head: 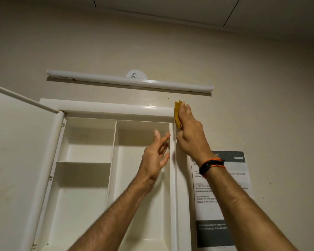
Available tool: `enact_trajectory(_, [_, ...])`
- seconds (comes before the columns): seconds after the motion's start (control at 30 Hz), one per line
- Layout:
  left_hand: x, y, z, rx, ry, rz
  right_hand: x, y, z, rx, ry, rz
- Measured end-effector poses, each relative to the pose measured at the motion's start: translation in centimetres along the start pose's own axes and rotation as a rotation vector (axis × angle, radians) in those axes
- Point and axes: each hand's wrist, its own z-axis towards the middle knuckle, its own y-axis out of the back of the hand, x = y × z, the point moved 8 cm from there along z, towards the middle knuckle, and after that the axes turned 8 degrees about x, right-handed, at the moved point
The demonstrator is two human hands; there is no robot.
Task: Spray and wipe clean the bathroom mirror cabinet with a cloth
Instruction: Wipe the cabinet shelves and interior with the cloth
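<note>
The cloth [178,115] is a small, thin yellow rag; it looks soft, light and limp, so it is best held as now, bunched under flat fingers. The right hand [188,131] presses it against the cabinet [105,109] at the upper right corner of the frame's middle. The left hand [156,154] hovers just left of it, fingers spread, holding nothing. The cabinet is white plastic, door [16,151] swung open at left, its shelves bare.
</note>
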Motion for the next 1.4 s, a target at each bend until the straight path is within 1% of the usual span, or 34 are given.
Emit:
enact_trajectory(0.03, [0.0,0.0,0.0,0.002,0.003,-0.001,-0.5,0.5,0.3,-0.007,-0.044,0.11])
enact_trajectory(0.07, [-0.1,0.0,0.0,0.005,0.005,-0.006,-1.3,0.8,0.6,0.01,-0.116,0.276])
enact_trajectory(0.13, [-0.2,-0.1,0.0,0.011,0.007,-0.016,-3.0,0.6,0.6,0.058,-0.306,0.779])
enact_trajectory(0.17, [-0.3,-0.2,-0.2,0.013,0.011,-0.015,-4.0,0.3,0.2,0.033,-0.413,1.008])
enact_trajectory(0.2, [-0.3,-0.2,-0.4,0.013,0.014,-0.009,-5.2,0.2,-0.5,-0.022,-0.517,1.18])
enact_trajectory(0.23, [-0.3,-0.2,-0.6,0.012,0.017,-0.002,-6.1,0.2,-1.4,-0.077,-0.595,1.295])
enact_trajectory(0.3, [0.1,-0.2,-1.4,0.003,0.025,0.003,-7.0,0.0,-3.5,-0.126,-0.63,1.392])
enact_trajectory(0.33, [0.5,-0.2,-2.0,-0.005,0.031,0.002,-7.0,-0.2,-4.5,-0.126,-0.626,1.376])
enact_trajectory(0.37, [0.8,-0.1,-2.6,-0.014,0.036,-0.003,-6.9,-0.3,-5.6,-0.115,-0.618,1.304])
enact_trajectory(0.43, [1.5,-0.2,-3.7,-0.031,0.045,-0.02,-6.4,-0.3,-7.3,-0.107,-0.545,1.072])
enact_trajectory(0.53, [2.3,-0.3,-5.0,-0.053,0.04,-0.053,-3.7,0.1,-8.4,-0.104,-0.245,0.794])
enact_trajectory(0.6, [2.9,-0.3,-5.8,-0.058,0.064,-0.069,-2.6,0.2,-9.2,-0.108,-0.136,0.647])
enact_trajectory(0.7, [3.8,-0.2,-7.3,-0.065,0.111,-0.092,-1.6,-0.2,-10.6,-0.106,-0.086,0.461])
enact_trajectory(0.8, [4.9,-0.2,-8.9,-0.045,0.164,-0.118,-0.9,-2.1,-12.8,-0.032,-0.086,0.314])
enact_trajectory(0.87, [5.6,-0.3,-9.7,-0.034,0.195,-0.136,-1.4,-3.5,-14.5,-0.006,-0.148,0.335])
enact_trajectory(0.9, [5.8,-0.3,-10.0,-0.033,0.199,-0.136,-2.0,-4.1,-15.2,-0.003,-0.209,0.425])
enact_trajectory(0.97, [6.0,-0.3,-10.4,-0.034,0.208,-0.136,-3.5,-5.2,-16.1,-0.007,-0.398,0.767])
enact_trajectory(1.0, [6.1,-0.3,-10.7,-0.034,0.217,-0.134,-4.3,-5.4,-16.6,-0.04,-0.497,0.908])
enact_trajectory(1.03, [6.2,-0.3,-10.9,-0.035,0.225,-0.13,-5.1,-5.3,-16.9,-0.09,-0.571,0.979])
enact_trajectory(1.07, [6.3,-0.3,-11.2,-0.035,0.231,-0.12,-5.4,-4.7,-17.1,-0.13,-0.599,0.966])
enact_trajectory(1.13, [6.7,-0.2,-11.8,-0.026,0.246,-0.109,-5.0,-3.7,-17.3,-0.146,-0.543,0.853])
enact_trajectory(1.2, [7.0,-0.3,-12.4,-0.013,0.26,-0.11,-3.8,-3.9,-17.3,-0.071,-0.442,0.832])
enact_trajectory(1.23, [7.2,-0.3,-12.6,-0.01,0.269,-0.115,-3.6,-4.4,-17.5,-0.026,-0.429,0.845])
enact_trajectory(1.3, [7.6,-0.2,-13.1,-0.005,0.289,-0.124,-3.9,-5.4,-18.3,0.008,-0.501,0.886])
enact_trajectory(1.4, [7.9,-0.2,-13.6,0.006,0.305,-0.126,-5.5,-5.6,-20.5,-0.086,-0.68,0.881])
